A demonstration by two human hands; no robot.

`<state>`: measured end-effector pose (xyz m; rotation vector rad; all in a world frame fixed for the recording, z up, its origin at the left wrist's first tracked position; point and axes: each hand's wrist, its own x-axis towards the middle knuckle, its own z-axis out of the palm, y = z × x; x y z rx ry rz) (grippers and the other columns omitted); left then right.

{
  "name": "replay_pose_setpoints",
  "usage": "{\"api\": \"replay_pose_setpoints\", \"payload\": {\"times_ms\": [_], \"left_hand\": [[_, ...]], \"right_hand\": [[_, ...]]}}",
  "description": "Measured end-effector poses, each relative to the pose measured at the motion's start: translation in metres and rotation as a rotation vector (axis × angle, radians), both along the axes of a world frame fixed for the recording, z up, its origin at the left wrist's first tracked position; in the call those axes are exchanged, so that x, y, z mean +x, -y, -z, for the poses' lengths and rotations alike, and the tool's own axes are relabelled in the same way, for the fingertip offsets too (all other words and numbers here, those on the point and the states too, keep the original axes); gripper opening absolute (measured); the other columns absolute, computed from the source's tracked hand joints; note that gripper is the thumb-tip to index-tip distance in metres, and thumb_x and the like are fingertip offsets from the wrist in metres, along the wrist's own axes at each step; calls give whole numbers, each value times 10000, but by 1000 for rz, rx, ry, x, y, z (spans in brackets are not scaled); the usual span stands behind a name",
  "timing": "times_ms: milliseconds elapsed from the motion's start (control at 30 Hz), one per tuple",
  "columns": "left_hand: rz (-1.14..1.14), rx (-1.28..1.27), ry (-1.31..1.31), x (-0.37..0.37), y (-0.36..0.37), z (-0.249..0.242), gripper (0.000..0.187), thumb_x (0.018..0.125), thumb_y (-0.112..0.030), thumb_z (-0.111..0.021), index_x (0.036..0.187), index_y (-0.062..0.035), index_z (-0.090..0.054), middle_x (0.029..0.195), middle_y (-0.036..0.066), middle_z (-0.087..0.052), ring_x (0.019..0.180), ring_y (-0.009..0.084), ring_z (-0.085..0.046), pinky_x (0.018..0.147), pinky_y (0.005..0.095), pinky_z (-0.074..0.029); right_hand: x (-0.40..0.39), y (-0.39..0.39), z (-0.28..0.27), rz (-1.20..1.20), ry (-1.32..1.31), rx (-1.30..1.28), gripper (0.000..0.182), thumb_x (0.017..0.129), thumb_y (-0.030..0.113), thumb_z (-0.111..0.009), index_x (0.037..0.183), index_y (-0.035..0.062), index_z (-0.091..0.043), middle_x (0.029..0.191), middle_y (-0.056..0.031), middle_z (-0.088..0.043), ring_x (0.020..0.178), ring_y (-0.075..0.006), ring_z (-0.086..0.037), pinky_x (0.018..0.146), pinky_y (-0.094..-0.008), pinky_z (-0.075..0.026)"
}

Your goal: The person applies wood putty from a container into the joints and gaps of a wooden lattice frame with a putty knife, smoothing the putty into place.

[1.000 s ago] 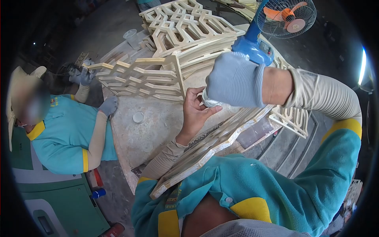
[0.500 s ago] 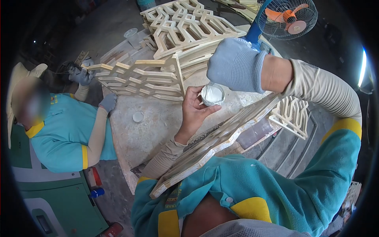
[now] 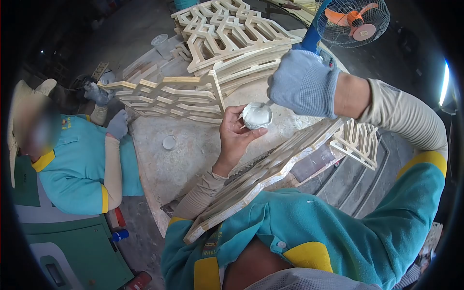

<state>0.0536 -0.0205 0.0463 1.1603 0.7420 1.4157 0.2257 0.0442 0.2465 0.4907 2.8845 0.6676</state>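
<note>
My bare left hand (image 3: 233, 141) is closed around a small round cup (image 3: 257, 116) filled with white paste, held above the table (image 3: 179, 179). Just to the right of the cup's rim is my right hand (image 3: 303, 83), in a grey knit glove. Its fingers are curled into a fist, and whatever they grip is hidden from me. A wooden lattice panel (image 3: 275, 176) leans slantwise below both hands, one end against my shirt, with white smears along its edge.
Across the table a co-worker's gloved hand (image 3: 99, 93) is at the end of another lattice panel (image 3: 169, 99). More panels (image 3: 227, 36) are stacked at the back. A fan (image 3: 355, 21) stands back right; a round lid-like disc (image 3: 169, 142) lies on the tabletop.
My right hand has shifted right and slightly down, away from the cup. The cup has tilted a little and moved slightly left. The co-worker's nearer hand has lifted off the table edge.
</note>
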Motion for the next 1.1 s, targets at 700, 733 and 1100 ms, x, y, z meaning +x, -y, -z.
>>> {"api": "replay_pose_setpoints", "payload": {"times_ms": [700,733,1100], "left_hand": [[-21,29,66,3,-3,2,616,779,107,-778,1259,17,-403,1261,149,-524,1166,214,-596,988,337,-566],[-15,29,57,3,-2,2,617,779,105,-780,1260,18,-403,1260,152,-527,1167,214,-597,990,338,-564],[-153,60,37,8,0,4,621,808,105,-754,1295,2,-384,1255,157,-581,1155,202,-620,968,316,-547]], "right_hand": [[-21,6,-2,-125,16,9,71,660,126,-759,693,85,-711,664,-70,-684,660,-260,-716,584,-348,-569],[-21,1,-1,-102,6,31,66,660,122,-759,695,88,-714,659,-73,-684,661,-260,-718,578,-350,-566],[-12,21,-13,55,113,-101,39,764,130,-732,769,97,-752,699,-95,-713,712,-282,-743,575,-391,-580]]}}
